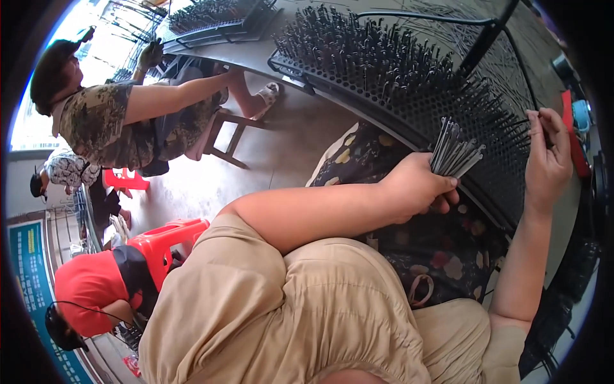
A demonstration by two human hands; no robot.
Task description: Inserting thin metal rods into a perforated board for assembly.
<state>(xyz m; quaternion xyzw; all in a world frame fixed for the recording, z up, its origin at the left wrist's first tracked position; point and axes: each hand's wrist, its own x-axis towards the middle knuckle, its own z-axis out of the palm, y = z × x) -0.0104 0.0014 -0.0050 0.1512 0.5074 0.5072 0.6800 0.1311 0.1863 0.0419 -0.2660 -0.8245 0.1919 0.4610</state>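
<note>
My left hand [414,189] is closed around a bundle of thin grey metal rods [455,152] that fan out toward a black perforated board [486,96]. The board bristles with many thin dark rods [358,48] standing in its holes. My right hand [547,153] pinches a single thin rod [519,121] by its end, right at the board's surface near the right side. Under my left forearm, a dark floral cloth [448,256] lies over my lap.
At upper left, a person in a camouflage top [102,121] reaches to a second rod-filled black board [211,16]. A wooden stool [227,137] and a red plastic stool [169,237] stand on the concrete floor. A person in a red hat [89,285] sits lower left. A black cable [416,16] crosses the table.
</note>
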